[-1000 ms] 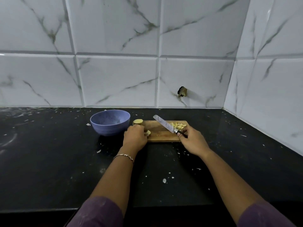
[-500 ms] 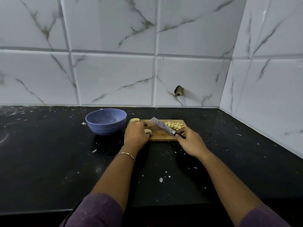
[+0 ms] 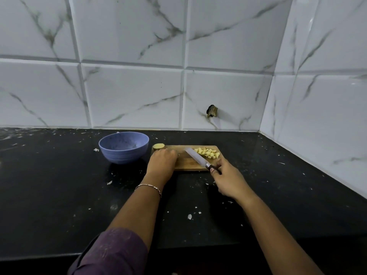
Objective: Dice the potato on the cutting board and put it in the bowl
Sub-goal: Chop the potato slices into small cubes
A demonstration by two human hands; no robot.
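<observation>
I am gripping the knife (image 3: 196, 158) by its handle in my right hand (image 3: 228, 181), fingers wrapped tight round it. I am holding the blade slanted across the cutting board (image 3: 188, 167), so it is dividing the finished work from what is left to cut. The diced potato (image 3: 207, 152) is lying heaped on the board's far right corner, just beyond the blade; I judge it is parked there to free the cutting lane. My left hand (image 3: 161, 161) is resting knuckles-up on the board's left end, fingers curled under. Whatever it is pinning is hidden beneath it, so I cannot tell whether it is clamped on a piece. An uncut potato end (image 3: 158, 146) is sitting at the far left corner, waiting its turn. The bowl (image 3: 124, 146) is standing on the counter (image 3: 59, 185) just left of the board, close enough for scraping, and no potato is showing in it.
</observation>
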